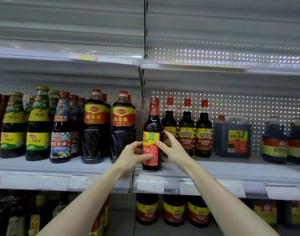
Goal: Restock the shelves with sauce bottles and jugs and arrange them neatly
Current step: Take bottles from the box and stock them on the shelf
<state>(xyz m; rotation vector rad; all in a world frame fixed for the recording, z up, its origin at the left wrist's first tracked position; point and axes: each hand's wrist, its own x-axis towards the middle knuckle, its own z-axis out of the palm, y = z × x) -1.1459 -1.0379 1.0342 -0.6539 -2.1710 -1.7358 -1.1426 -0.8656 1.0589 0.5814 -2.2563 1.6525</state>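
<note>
I have both hands on one dark sauce bottle (152,123), which stands up straight at the front of the middle shelf (231,169), at the left end of the right-hand bay. Its bottom looks like it is down on the shelf, but I can't be sure it is resting all its weight there. My left hand (134,157) curls round the left side of the bottle, with the thumb across the label (153,151). My right hand (175,151) pinches the right side, thumb in front and fingers reaching behind. The bottle looks full to the neck, so I think it is heavy for its size. It is shiny and hard, maybe glass, so I think it could break if it tipped off the edge. The smooth dark part near the top looks slippery. The paper label should give a better hold, so I would keep my hands low on the fat part and not lift by the thin neck or the red cap (154,101). Just behind and to the right stand three small bottles (186,128) in a row, then a square jug (232,135) further along. Two big bottles (122,126) stand to the left, past the metal post (142,116). I would slide it back slowly so it does not bump the others
</note>
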